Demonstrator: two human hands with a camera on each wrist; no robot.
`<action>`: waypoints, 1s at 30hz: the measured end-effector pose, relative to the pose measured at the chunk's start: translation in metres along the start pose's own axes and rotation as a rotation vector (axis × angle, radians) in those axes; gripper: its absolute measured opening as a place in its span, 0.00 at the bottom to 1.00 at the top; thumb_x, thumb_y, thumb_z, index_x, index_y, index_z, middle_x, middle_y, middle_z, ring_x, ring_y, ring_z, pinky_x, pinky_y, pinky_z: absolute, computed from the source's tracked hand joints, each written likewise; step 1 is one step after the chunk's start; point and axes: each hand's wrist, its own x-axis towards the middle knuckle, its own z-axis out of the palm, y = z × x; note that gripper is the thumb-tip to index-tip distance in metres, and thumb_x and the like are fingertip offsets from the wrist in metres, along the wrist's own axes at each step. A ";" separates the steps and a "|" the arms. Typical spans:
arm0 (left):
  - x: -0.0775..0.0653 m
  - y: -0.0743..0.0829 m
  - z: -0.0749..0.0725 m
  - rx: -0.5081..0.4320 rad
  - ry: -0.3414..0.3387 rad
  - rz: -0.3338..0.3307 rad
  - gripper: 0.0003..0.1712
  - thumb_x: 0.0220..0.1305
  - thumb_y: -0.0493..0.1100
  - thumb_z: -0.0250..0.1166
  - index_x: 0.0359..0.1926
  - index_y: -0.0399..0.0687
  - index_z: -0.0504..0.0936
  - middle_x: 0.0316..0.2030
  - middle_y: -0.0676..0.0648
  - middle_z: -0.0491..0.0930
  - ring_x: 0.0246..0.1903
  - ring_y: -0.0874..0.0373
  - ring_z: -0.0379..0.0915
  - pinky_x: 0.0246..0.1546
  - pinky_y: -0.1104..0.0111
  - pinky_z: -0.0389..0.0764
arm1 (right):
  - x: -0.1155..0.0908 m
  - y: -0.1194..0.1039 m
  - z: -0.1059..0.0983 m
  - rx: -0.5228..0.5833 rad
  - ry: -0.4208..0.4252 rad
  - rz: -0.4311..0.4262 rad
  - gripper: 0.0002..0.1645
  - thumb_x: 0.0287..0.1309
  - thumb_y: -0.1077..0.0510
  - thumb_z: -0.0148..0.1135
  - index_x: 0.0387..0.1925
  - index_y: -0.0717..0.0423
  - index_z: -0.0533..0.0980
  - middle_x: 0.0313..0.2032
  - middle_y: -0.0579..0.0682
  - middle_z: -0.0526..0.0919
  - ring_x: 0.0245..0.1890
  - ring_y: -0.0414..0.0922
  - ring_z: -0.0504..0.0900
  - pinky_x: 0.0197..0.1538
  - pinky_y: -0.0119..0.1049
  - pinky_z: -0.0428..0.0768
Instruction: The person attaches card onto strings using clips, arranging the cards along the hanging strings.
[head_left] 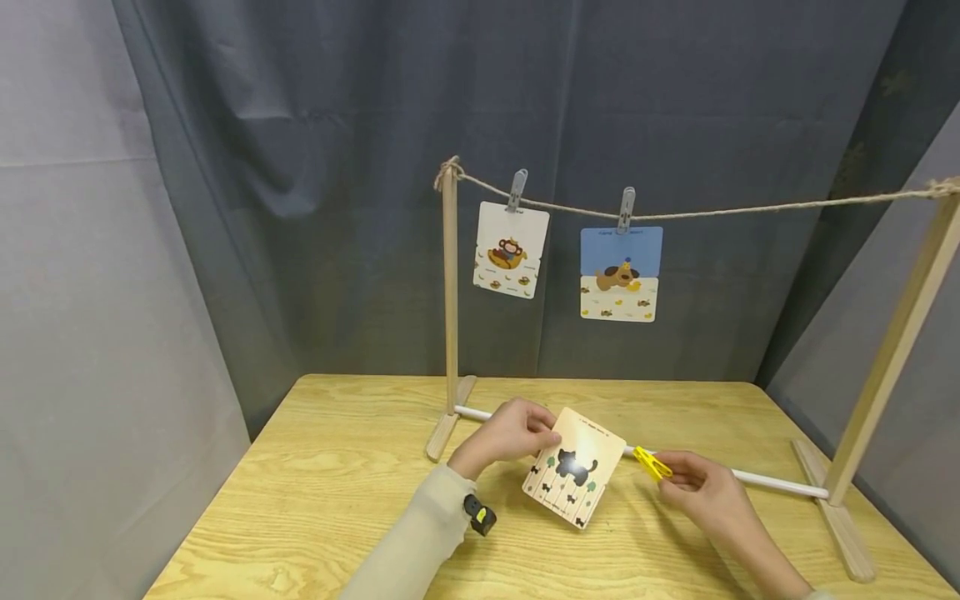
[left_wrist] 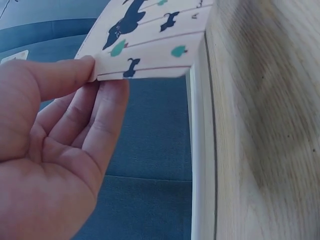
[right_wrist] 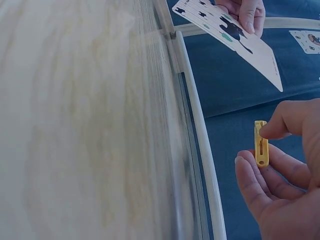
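Observation:
A cream card with a black cat picture (head_left: 573,467) is tilted above the table, pinched along its left edge by my left hand (head_left: 516,432). In the left wrist view, the thumb (left_wrist: 65,77) lies over the card's face and the fingers sit behind it. My right hand (head_left: 701,492) holds a yellow clothespin (head_left: 652,463) just right of the card, apart from it. The right wrist view shows this clothespin (right_wrist: 261,144) between thumb and fingers. Above, a monkey card (head_left: 512,250) and a dog card (head_left: 621,275) hang from a twine line (head_left: 720,212) by grey clothespins (head_left: 627,208).
The twine runs between a left wooden post (head_left: 451,292) and a right wooden post (head_left: 896,342), both on flat wooden feet. A white rod (head_left: 780,482) joins them low over the wooden table (head_left: 300,500). Grey curtains (head_left: 337,208) stand behind.

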 end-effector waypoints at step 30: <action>-0.004 0.016 -0.004 0.005 0.097 0.034 0.13 0.71 0.50 0.69 0.49 0.50 0.91 0.45 0.53 0.89 0.44 0.65 0.85 0.44 0.71 0.84 | -0.008 -0.015 -0.016 0.041 0.168 -0.097 0.22 0.69 0.57 0.66 0.62 0.57 0.79 0.49 0.53 0.87 0.41 0.31 0.84 0.42 0.24 0.83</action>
